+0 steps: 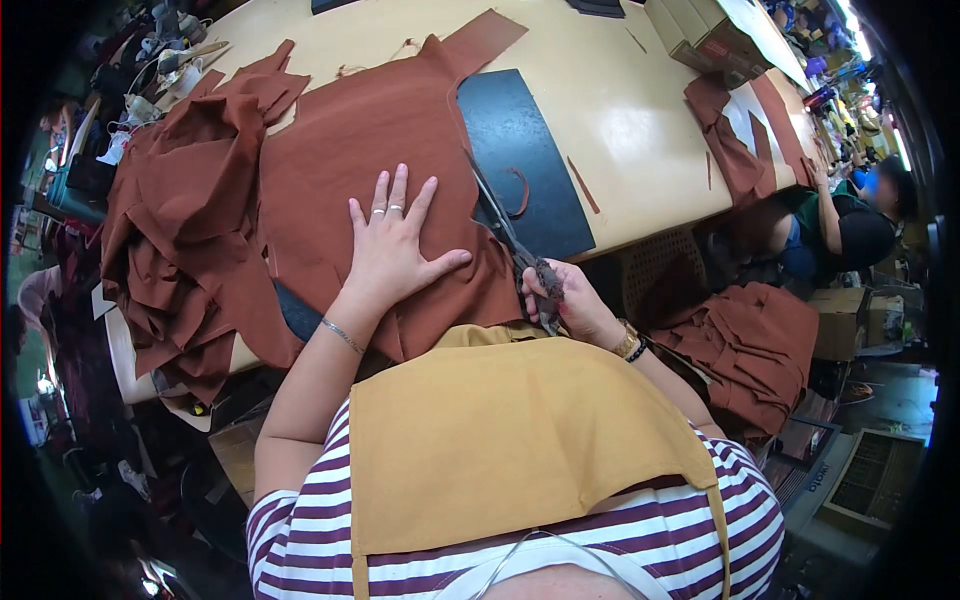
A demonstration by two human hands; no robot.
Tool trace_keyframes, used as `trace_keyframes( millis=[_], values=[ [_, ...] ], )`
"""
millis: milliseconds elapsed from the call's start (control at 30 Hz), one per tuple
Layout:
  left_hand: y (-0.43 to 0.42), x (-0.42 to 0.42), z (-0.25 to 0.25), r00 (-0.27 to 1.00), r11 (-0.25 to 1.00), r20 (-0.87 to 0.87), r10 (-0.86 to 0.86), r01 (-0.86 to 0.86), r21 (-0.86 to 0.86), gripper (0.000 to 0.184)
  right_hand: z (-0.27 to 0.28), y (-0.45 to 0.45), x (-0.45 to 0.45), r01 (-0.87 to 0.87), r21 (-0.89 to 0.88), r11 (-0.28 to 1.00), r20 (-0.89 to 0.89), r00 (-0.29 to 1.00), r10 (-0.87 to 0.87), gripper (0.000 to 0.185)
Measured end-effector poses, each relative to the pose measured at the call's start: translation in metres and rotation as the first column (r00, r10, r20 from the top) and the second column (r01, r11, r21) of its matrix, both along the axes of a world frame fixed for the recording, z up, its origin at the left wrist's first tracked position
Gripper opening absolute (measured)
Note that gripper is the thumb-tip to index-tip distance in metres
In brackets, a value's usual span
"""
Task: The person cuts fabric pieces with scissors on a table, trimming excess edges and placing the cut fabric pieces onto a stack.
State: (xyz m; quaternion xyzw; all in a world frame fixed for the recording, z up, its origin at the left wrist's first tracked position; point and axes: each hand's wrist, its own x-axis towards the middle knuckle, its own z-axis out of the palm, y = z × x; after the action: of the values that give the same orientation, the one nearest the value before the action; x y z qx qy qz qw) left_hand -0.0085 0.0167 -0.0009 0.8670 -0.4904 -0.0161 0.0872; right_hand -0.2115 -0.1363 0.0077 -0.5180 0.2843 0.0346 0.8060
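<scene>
My left hand (398, 240) lies flat with its fingers spread on a large piece of rust-brown cloth (330, 150), and rings show on two fingers. The cloth is spread over the table and a dark blue board (530, 160). At the cloth's right edge, my right hand (570, 300) is wrapped round the handles of long scissors (503, 222). Their handles look wrapped in dark material, and the blades point up and away from me along the cloth edge. A thin curled cloth scrap (520, 190) rests on the board.
Crumpled brown cloth (190, 200) is heaped at the left. More brown cloth (745, 345) is piled below the table at the right. A cardboard box (700, 35) stands at the far right of the pale table (630, 120). Another person (850, 225) sits at the right.
</scene>
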Motion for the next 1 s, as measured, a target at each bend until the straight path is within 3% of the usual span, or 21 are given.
trace_keyframes(
  millis=[533, 633, 733, 833, 1000],
  values=[
    [0.008, -0.013, 0.005, 0.999, 1.0, -0.035, 0.004, -0.004, -0.005, 0.097, -0.001, -0.001, 0.008, 0.022, 0.015, 1.0, 0.035, 0.999, -0.022, 0.022],
    [0.009, 0.0, 0.014, 0.989, 0.998, -0.148, 0.007, 0.003, 0.062, 0.094, 0.0, -0.004, 0.003, -0.017, 0.012, 1.0, 0.029, 0.999, 0.017, 0.022],
    [0.001, 0.039, 0.019, 0.969, 1.0, -0.247, 0.006, -0.002, 0.017, 0.09, 0.001, -0.006, 0.002, -0.017, 0.025, 1.0, 0.016, 1.0, 0.016, 0.023],
    [-0.003, 0.052, 0.019, 0.999, 0.996, 0.053, -0.009, 0.005, 0.086, 0.092, 0.009, -0.011, 0.008, -0.039, 0.042, 0.998, 0.021, 0.999, 0.039, 0.026],
    [0.004, 0.053, 0.005, 0.998, 0.996, -0.01, -0.055, 0.055, 0.066, 0.098, 0.008, -0.014, 0.024, -0.024, 0.049, 0.999, 0.026, 0.999, 0.022, 0.032]
  ],
)
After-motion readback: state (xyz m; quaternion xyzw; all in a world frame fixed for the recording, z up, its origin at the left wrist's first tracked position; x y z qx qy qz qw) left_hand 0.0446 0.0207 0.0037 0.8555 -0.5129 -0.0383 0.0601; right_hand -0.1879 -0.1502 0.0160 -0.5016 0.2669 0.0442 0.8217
